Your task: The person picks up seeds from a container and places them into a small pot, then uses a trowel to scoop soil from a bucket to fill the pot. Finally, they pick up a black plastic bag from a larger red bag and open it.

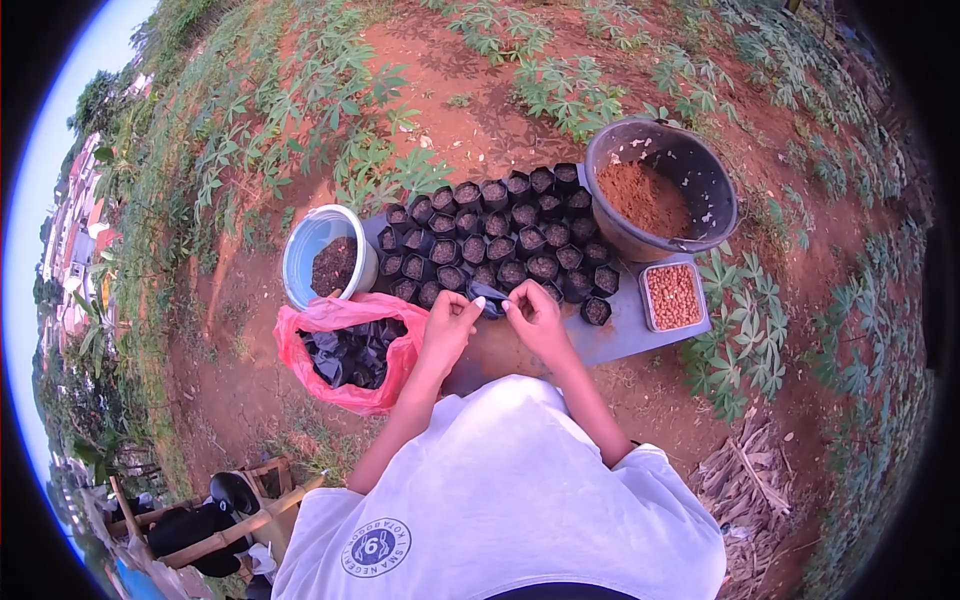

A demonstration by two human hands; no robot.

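Note:
Between my two hands is a black plastic seedling bag (489,297), pinched at its edges near the front of the table. My left hand (452,325) grips its left side, thumb against finger. On the other side my right hand (537,318) is closed on the bag in the same way. Just beyond them stand rows of soil-filled black seedling bags (498,248), packed close together. A pink plastic sack (405,388) with more black bags (350,355) inside sits left of my left hand.
A white-and-blue bucket (300,262) holding dark soil stands left. At the right are a large dark tub (612,215) of reddish soil and a clear box of tan seeds (673,297). Leafy plants (745,325) grow around the grey table (640,345). Bamboo poles (240,525) lie lower left.

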